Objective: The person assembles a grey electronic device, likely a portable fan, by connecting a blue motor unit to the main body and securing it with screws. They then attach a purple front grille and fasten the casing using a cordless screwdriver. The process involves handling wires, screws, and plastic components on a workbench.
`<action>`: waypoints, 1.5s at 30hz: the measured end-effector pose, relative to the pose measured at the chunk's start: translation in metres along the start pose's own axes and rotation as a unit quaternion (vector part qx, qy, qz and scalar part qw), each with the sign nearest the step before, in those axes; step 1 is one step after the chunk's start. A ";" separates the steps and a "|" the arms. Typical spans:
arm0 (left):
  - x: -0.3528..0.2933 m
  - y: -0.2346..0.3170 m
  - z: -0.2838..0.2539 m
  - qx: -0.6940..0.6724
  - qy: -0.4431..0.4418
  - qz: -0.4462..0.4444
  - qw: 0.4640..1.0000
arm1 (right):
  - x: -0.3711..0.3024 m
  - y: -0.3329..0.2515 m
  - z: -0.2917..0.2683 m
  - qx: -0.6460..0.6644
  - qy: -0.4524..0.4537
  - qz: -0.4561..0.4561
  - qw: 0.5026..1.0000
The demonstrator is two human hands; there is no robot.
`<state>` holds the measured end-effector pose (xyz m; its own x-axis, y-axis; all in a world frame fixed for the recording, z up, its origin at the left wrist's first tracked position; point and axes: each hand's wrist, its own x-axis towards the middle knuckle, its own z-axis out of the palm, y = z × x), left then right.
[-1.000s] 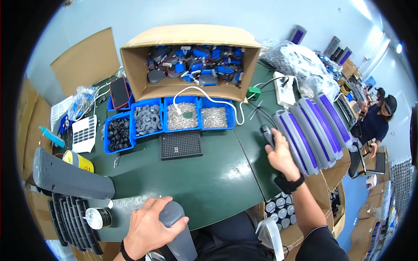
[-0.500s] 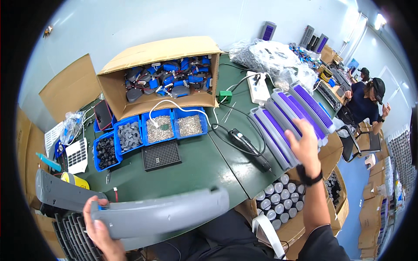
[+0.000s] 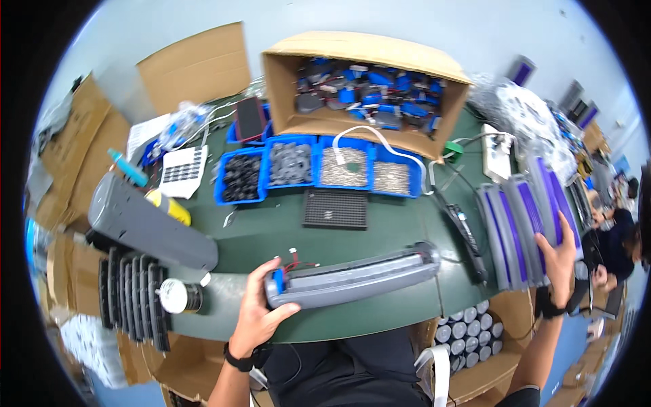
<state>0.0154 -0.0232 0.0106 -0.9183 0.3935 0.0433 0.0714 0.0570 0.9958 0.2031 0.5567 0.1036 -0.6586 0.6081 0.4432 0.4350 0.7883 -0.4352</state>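
My left hand (image 3: 261, 308) is closed around the left end of a long grey plastic housing (image 3: 359, 277), held over the table's near edge. A slot runs along the housing's upper side. At the held end a blue part and thin red wires (image 3: 293, 263) stick out. My right hand (image 3: 557, 268) reaches to the right, thumb and fingers apart, against the near part of a row of grey housings with purple strips (image 3: 519, 230). Its fingertips overlap the rightmost ones; a firm grip does not show. A corded electric screwdriver (image 3: 466, 237) lies left of that row.
Blue bins (image 3: 291, 163) of small parts stand before an open carton (image 3: 366, 129) of blue-wrapped parts. A black perforated tray (image 3: 335, 209) lies nearer. At left are another grey housing (image 3: 152, 224), black slatted parts (image 3: 135, 298) and a tub (image 3: 180, 296). Below right, a carton holds grey cylinders (image 3: 468, 336).
The view has swung left. The housing in my left hand has turned, showing its slotted side and wires rather than its smooth back. My right hand has come down against the purple-striped row.
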 end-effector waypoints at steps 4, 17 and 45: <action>-0.008 0.035 0.002 0.323 0.013 0.125 0.938 | -0.049 -0.123 -0.010 0.336 -0.178 0.102 0.919; -0.012 0.122 0.083 0.176 -0.110 0.266 0.941 | -0.137 -0.140 0.038 0.405 -0.702 0.204 0.549; 0.101 0.008 -0.039 0.112 -0.134 -0.192 0.966 | -0.116 -0.317 0.184 0.673 -0.329 0.085 0.657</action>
<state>-0.0921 -0.0183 0.0263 -0.7626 0.5253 -0.3774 -0.1441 0.4307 0.8909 0.0288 0.2187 0.0465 -0.9861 0.1563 0.0568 -0.1092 -0.3513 -0.9299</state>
